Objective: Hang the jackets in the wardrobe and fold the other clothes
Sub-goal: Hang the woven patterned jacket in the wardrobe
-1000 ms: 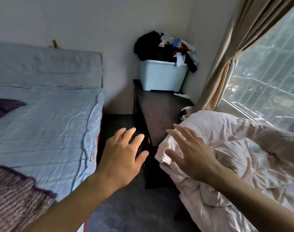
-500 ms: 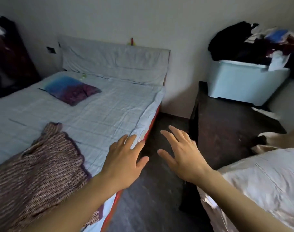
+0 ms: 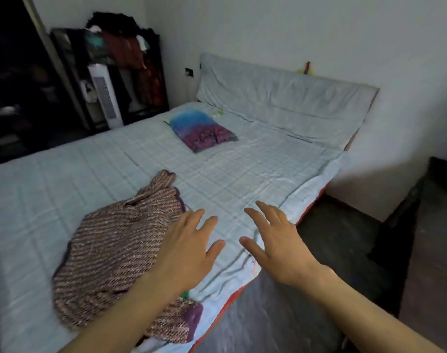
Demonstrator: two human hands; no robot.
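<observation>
Both hands hover spread and empty over the bed (image 3: 242,174): left hand (image 3: 185,253) above the knit (image 3: 110,253), right hand (image 3: 278,240) beside it. Seemingly folding is about to start; next, grip the knit's edges and flatten it. Counted: 1 knit, 1 pillow (image 3: 203,131), 2 hands.

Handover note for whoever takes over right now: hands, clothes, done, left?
Left hand: open, fingers spread, over the right edge of the knitted garment; contact unclear.
Right hand: open, empty, above the bed near its edge.
Knitted garment lies crumpled, unfolded, on the near side of the bed. More clothes hang on the dark rack at far left.
Done: nothing visibly folded or hung.
Left: probably fold the knitted garment, then the rest.
</observation>
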